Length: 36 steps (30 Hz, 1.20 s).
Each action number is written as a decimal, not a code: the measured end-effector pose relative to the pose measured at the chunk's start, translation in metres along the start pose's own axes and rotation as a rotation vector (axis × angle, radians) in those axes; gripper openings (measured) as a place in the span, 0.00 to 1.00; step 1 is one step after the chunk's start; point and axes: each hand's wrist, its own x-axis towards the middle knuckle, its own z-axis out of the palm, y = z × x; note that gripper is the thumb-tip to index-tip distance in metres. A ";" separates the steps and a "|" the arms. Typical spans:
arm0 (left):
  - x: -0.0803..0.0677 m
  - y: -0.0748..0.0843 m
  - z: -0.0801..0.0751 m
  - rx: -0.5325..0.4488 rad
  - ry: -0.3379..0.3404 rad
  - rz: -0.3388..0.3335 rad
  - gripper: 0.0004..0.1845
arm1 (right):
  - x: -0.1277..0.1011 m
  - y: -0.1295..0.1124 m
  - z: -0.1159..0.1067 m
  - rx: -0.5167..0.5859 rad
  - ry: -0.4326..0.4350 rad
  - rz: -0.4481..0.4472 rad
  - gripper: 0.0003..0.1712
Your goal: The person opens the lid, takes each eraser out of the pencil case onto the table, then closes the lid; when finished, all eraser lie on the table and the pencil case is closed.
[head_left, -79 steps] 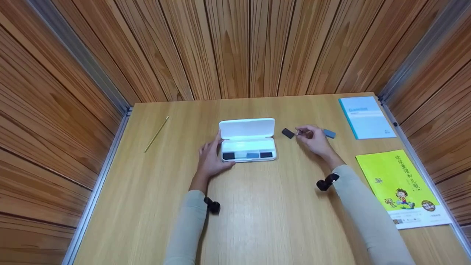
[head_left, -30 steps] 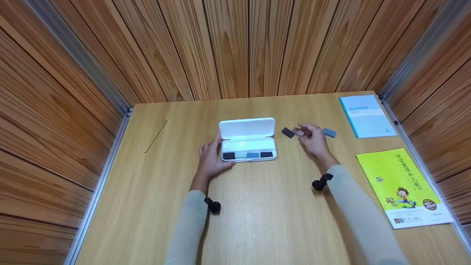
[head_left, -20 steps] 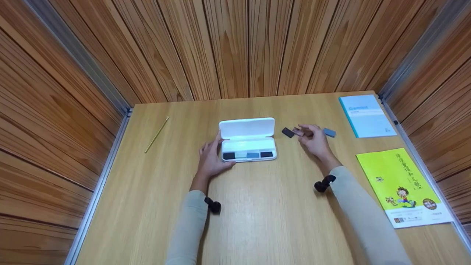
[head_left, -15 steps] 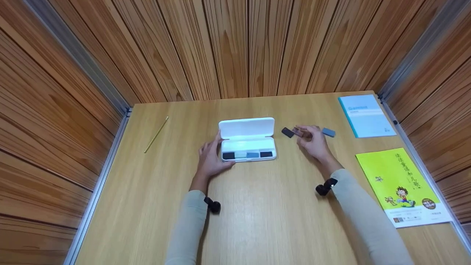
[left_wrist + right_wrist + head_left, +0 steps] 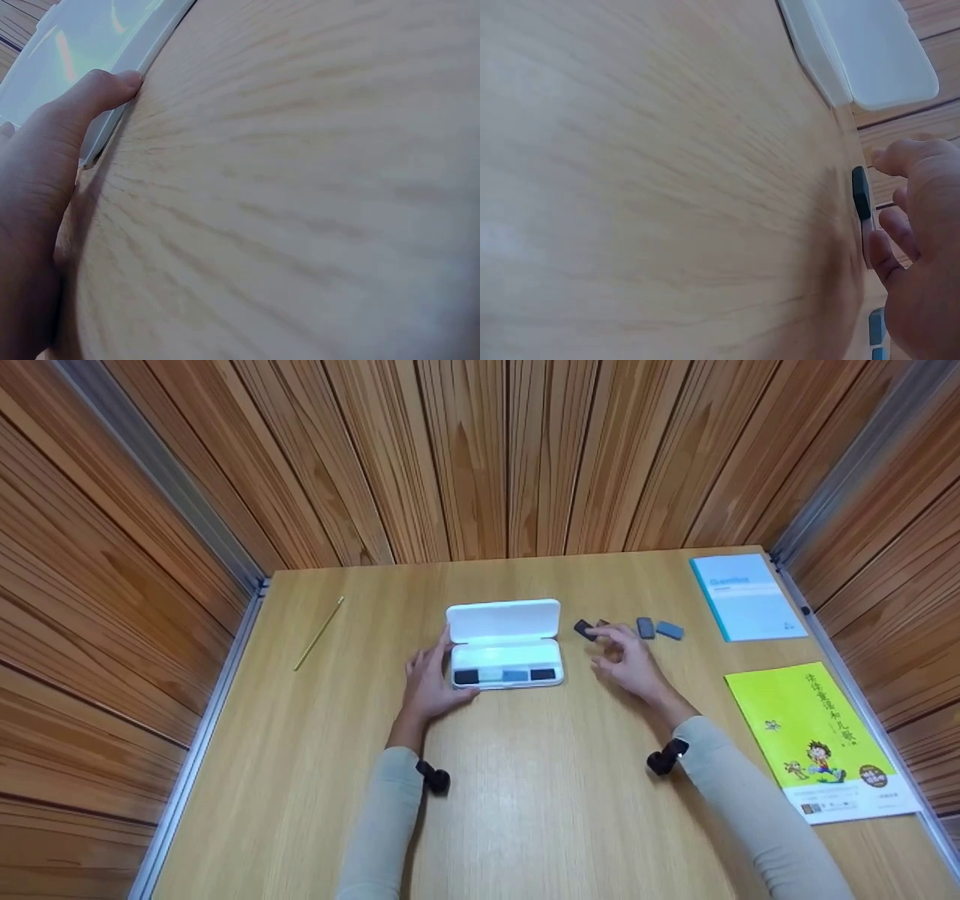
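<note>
An opened white pencil case (image 5: 504, 622) stands mid-table, its lid tilted back; two black blocks and a blue one lie along its front. My left hand (image 5: 433, 682) grips its left end, thumb on the front rim, as the left wrist view also shows on the case (image 5: 90, 45). My right hand (image 5: 634, 664) has its fingertips at a small dark eraser-like block (image 5: 582, 628), with thumb and index finger apart. In the right wrist view this dark block (image 5: 861, 193) lies under the fingers. A brownish piece (image 5: 603, 623) beside it is partly hidden by the fingers.
Right of the right hand lie a grey block (image 5: 646, 628) and a blue block (image 5: 670, 631). A light blue notebook (image 5: 750, 600) and a yellow-green book (image 5: 821, 742) lie at the right. A thin golden pencil (image 5: 319, 634) lies at the left.
My right hand has let go of the brownish piece and moved left and slightly nearer, over to the dark block. The grey block has come into sight behind it. The left hand has stayed still.
</note>
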 end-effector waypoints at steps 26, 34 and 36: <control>0.000 0.003 -0.002 0.006 -0.008 -0.019 0.71 | 0.002 -0.039 0.038 0.011 -0.201 -0.141 0.28; -0.001 0.003 -0.002 -0.008 -0.006 -0.014 0.72 | 0.003 -0.043 0.048 -0.016 -0.223 -0.137 0.27; 0.000 0.003 -0.001 -0.013 -0.004 -0.015 0.72 | 0.002 -0.043 0.050 -0.012 -0.222 -0.137 0.27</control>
